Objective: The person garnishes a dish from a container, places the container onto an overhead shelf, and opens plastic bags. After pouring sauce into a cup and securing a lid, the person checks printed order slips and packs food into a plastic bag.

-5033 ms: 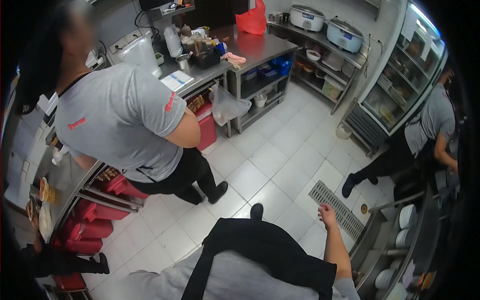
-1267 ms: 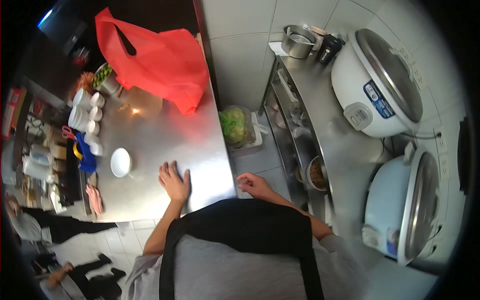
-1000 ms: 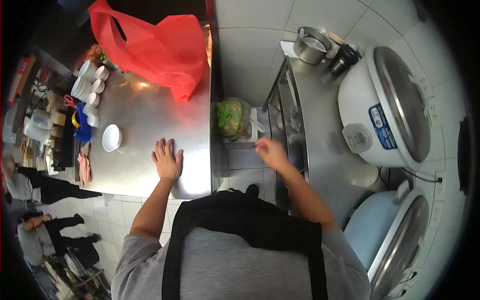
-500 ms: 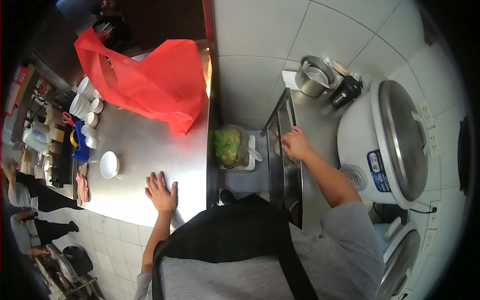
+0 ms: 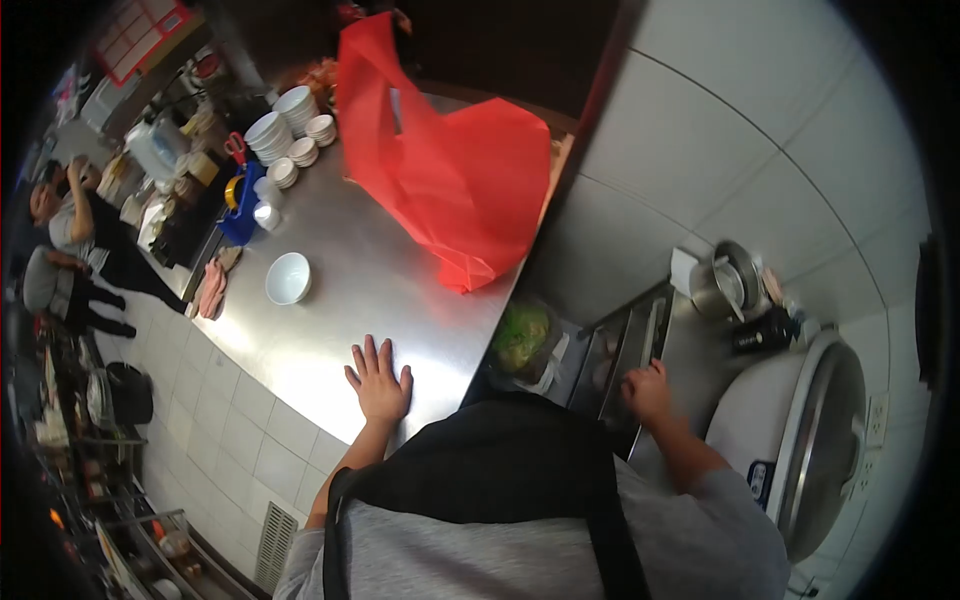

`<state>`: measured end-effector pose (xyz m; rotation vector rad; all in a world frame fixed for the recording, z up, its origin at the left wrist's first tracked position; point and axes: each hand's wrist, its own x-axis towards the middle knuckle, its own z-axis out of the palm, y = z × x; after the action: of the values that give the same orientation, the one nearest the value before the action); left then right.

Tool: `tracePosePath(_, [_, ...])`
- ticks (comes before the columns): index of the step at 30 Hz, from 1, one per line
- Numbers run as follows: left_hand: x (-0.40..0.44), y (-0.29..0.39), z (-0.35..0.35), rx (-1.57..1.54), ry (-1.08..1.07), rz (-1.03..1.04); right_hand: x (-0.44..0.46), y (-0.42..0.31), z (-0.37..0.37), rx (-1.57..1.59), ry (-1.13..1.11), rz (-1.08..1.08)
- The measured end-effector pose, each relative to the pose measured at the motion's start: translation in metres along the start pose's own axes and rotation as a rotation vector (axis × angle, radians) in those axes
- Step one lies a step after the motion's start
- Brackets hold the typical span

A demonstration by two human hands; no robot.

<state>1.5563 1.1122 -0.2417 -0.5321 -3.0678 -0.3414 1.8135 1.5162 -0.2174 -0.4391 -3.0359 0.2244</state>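
My left hand [image 5: 380, 385] lies flat on the steel table [image 5: 360, 250], fingers spread, holding nothing. A small white bowl [image 5: 288, 278] stands on the table beyond it, to the left. Farther back a red bag [image 5: 450, 180] rests on the tabletop. My right hand [image 5: 648, 393] is at the edge of the steel shelf unit [image 5: 690, 350] on the right, fingers curled; whether anything is in them is hidden. Beyond that hand stand a metal pot [image 5: 725, 285] and a black bottle [image 5: 768, 332]. Green vegetables in a clear bag [image 5: 525, 340] sit low between table and shelf.
A white rice cooker [image 5: 790, 430] is at the right. White bowl stacks [image 5: 268, 135], a blue holder [image 5: 240, 205] and a pink cloth [image 5: 212, 290] line the table's left side. Two people [image 5: 75, 230] stand at the far left. A floor drain [image 5: 275, 545] lies lower left.
The view has swung left from the kitchen aisle to the table, shelf and cookers. My left hand has stayed flat on the table; my right hand has moved from the gap to the shelf edge.
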Motion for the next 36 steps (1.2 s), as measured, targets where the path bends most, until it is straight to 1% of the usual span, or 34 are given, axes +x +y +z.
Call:
tracePosePath(5, [-0.002,-0.002,-0.002,-0.013,0.047,0.002,0.002,0.001,0.003,0.042,0.031,-0.035])
tracePosePath(8, [-0.002,-0.003,-0.005,-0.008,0.085,0.011,0.004,-0.003,-0.006,0.020,-0.056,-0.046])
tracePosePath(13, [-0.003,-0.006,-0.012,-0.036,0.101,0.008,0.006,0.018,0.015,0.011,0.036,-0.148])
tracePosePath(16, [-0.005,-0.009,-0.015,-0.052,0.070,-0.010,0.001,0.041,0.033,-0.067,-0.161,-0.104])
tracePosePath(17, [-0.006,-0.011,-0.016,-0.044,0.082,-0.009,-0.001,0.056,0.046,-0.092,-0.214,-0.085])
tracePosePath(20, [-0.007,-0.011,-0.017,-0.064,0.117,0.007,-0.018,0.183,0.184,0.148,0.134,0.043])
tracePosePath(21, [-0.008,-0.011,-0.017,-0.063,0.114,0.002,-0.011,0.153,0.145,0.016,0.018,-0.022])
tracePosePath(22, [-0.008,-0.011,-0.018,-0.059,0.113,0.005,0.000,0.131,0.117,-0.045,-0.045,-0.076])
tracePosePath(23, [-0.007,-0.011,-0.019,-0.054,0.112,0.014,0.011,0.098,0.082,-0.068,-0.076,-0.107])
tracePosePath(25, [-0.006,-0.012,-0.019,-0.043,0.085,0.007,0.027,0.072,0.055,-0.068,-0.085,-0.125])
tracePosePath(28, [-0.004,-0.012,-0.016,-0.024,0.074,0.005,0.042,0.052,0.034,-0.070,-0.100,-0.138])
tracePosePath(36, [0.000,-0.017,-0.013,0.011,0.033,0.006,0.066,0.036,0.019,-0.106,-0.133,-0.158])
